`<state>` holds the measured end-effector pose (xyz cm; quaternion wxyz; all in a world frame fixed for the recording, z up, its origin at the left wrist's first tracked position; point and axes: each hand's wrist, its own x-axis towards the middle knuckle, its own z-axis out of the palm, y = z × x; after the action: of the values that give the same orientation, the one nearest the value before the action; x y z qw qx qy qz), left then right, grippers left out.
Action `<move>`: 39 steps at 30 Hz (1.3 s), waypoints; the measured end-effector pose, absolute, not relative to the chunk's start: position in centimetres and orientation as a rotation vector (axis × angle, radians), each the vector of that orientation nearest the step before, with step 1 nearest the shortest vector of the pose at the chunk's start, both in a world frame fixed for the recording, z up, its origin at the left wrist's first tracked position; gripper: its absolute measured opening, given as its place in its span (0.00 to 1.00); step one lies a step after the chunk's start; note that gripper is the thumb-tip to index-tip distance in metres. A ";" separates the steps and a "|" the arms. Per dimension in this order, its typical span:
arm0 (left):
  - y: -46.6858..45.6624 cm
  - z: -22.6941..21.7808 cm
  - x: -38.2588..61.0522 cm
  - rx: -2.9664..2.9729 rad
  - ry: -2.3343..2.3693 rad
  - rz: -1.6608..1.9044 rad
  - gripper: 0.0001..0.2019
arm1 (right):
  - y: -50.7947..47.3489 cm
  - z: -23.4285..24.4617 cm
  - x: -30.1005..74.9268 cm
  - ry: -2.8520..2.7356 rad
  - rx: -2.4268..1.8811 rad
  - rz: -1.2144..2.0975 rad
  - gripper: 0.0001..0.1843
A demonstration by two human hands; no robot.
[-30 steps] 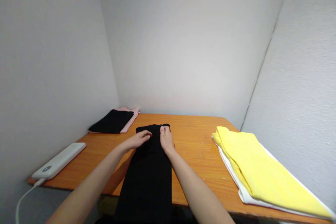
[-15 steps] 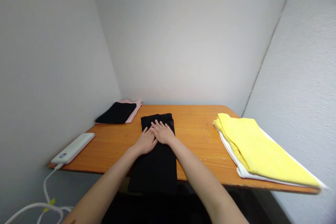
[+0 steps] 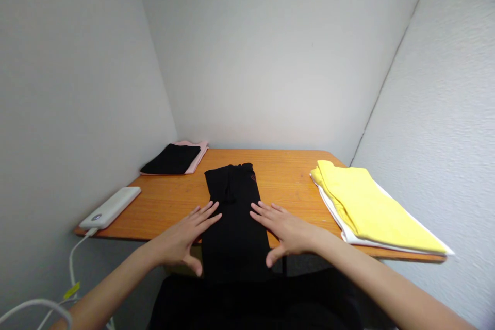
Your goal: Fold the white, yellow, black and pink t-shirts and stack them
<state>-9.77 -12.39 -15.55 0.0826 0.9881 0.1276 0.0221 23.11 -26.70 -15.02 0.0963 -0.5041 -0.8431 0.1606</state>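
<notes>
Flanking the folded black garment (image 3: 235,216) at the table's (image 3: 294,175) near edge, left hand (image 3: 181,240) and right hand (image 3: 288,229) lie flat, fingers spread, grasping nothing.

- My left hand (image 3: 181,237) and right hand (image 3: 288,229) lie flat and spread on either side of the black garment (image 3: 234,216), which fills the lane between them
- Left of my left hand the table (image 3: 286,170) is bare up to the white power bank (image 3: 111,207) at the edge
- The far left corner is taken by a black-on-pink folded stack (image 3: 174,159)
- Right of my right hand, open wood runs to the yellow and white pile (image 3: 367,206)
- Walls close in left, behind and right
</notes>
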 end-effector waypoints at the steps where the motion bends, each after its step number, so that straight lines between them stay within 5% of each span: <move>1: -12.8 -15.8 -9.7 3.016 0.391 0.050 0.57 | -27.8 -15.0 23.0 -2.532 -1.514 0.452 0.60; 4: -13.9 -17.0 -9.2 3.209 0.524 0.163 0.50 | -29.8 -15.8 22.0 -2.538 -1.604 0.268 0.61; 9: -15.4 -19.2 -9.1 3.245 0.478 0.383 0.45 | -31.2 -18.3 20.0 -2.369 -1.702 -0.148 0.39; 15: -16.7 -16.7 -8.3 2.694 0.655 0.555 0.16 | -29.3 -16.4 20.0 -2.019 -1.678 0.136 0.18; 21: -13.2 -14.3 -4.1 2.215 1.403 0.656 0.19 | -23.3 -15.4 19.6 -1.629 -2.154 0.230 0.26; 26: -11.5 -15.0 -3.7 2.258 1.535 0.531 0.22 | -22.5 -15.8 18.0 -1.565 -2.381 0.034 0.21; 31: -10.0 -15.4 -3.1 2.264 1.644 0.367 0.33 | -22.9 -14.7 17.1 -1.429 -2.487 -0.003 0.30; 39: -10.7 -15.4 2.2 1.791 1.177 0.731 0.21 | -25.1 -14.0 22.0 -1.468 -2.180 0.079 0.14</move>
<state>2.22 -10.71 -15.39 0.4247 0.7160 0.4706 0.2924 22.02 -25.12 -13.97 0.2534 -0.8020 -0.5402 0.0289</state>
